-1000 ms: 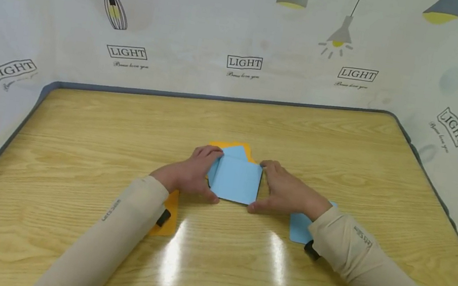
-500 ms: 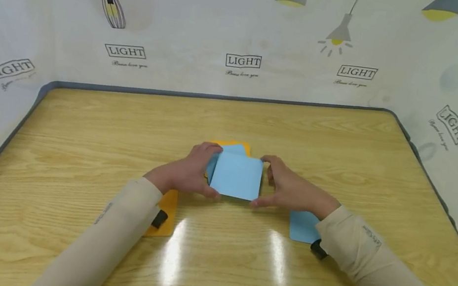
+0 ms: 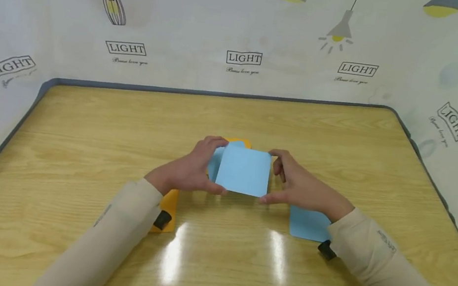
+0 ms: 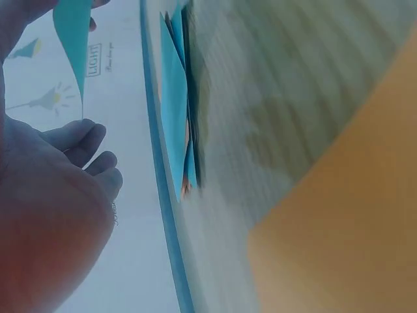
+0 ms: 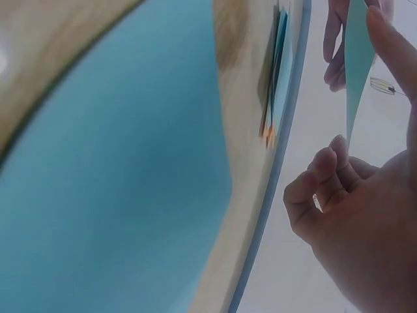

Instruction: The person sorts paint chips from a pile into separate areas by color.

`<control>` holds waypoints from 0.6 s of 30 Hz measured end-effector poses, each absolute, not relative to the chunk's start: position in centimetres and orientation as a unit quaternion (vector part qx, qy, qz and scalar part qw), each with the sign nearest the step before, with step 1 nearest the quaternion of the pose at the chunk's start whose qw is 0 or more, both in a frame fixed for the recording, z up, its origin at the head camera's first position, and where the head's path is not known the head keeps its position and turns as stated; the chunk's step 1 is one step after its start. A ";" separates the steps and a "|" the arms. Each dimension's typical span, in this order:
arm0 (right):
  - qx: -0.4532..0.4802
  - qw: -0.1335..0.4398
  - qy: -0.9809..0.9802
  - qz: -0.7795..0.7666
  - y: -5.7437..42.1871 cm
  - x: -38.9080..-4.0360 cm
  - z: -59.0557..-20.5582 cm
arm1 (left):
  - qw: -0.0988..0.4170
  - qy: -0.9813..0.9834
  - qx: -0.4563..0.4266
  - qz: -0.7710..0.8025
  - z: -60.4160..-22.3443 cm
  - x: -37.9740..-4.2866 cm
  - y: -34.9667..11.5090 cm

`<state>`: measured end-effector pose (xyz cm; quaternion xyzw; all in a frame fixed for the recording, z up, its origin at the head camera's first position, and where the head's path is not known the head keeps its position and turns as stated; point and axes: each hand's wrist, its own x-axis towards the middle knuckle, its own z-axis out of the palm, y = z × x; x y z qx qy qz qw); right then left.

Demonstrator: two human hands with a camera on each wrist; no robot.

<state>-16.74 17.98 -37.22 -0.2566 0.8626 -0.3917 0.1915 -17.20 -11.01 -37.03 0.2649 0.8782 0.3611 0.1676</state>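
A square light blue card is held up between my two hands, above the table. My left hand pinches its left edge, fingertips at the far corner and thumb at the near one. On the opposite edge, my right hand grips the same two corners in like manner. In the left wrist view the raised card looks slightly bent. Behind and below it lies a loose pile of blue cards and orange cards, partly hidden; the pile also shows in the right wrist view.
An orange card lies on the wooden table beneath my left forearm. Another blue card lies under my right wrist. A black band part hangs below the right cuff. Lamp-printed cloth stands around the table's far edges.
The blue card has risen off the pile and shifted slightly right, held by both hands. More of the blue card under the right wrist shows now.
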 end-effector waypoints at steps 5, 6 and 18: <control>-0.255 0.195 0.855 -0.408 18.8 -16.0 -36.9 | 0.167 0.860 0.266 0.401 -37.2 -16.6 -10.7; -0.255 0.195 0.853 -0.411 19.0 -15.9 -36.8 | 0.167 0.857 0.268 0.407 -37.3 -16.5 -10.6; -0.262 0.179 0.838 -0.443 21.9 -14.9 -36.2 | 0.155 0.840 0.301 0.423 -37.5 -16.1 -8.3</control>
